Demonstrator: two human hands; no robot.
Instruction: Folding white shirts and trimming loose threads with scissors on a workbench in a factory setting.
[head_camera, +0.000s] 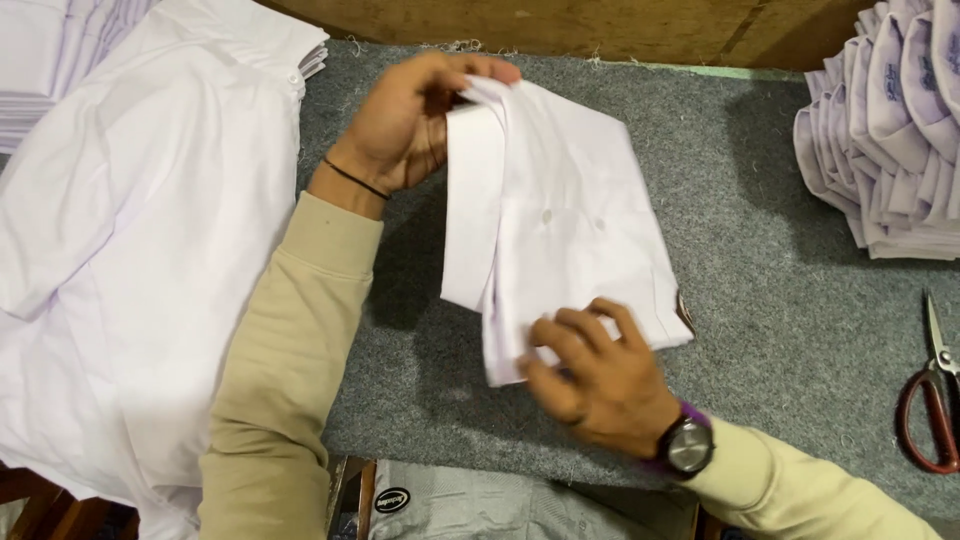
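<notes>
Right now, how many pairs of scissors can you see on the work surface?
1. The red-handled scissors lie at the far right edge of the grey mat, below the stack of white collar pieces. More could lie outside the frame.

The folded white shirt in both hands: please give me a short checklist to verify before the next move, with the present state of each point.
1. Left hand grips the top edge of the folded shirt: ok.
2. Right hand holds the lower edge, fingers on the cloth: ok.
3. Folds lie flat and even: not ok, one long strip stands loose on the left side.
4. Grey mat under the shirt free of objects: ok.
5. Scissors apart from the shirt: ok, they lie at the right edge.
6. Buttons closed: cannot tell.
</notes>
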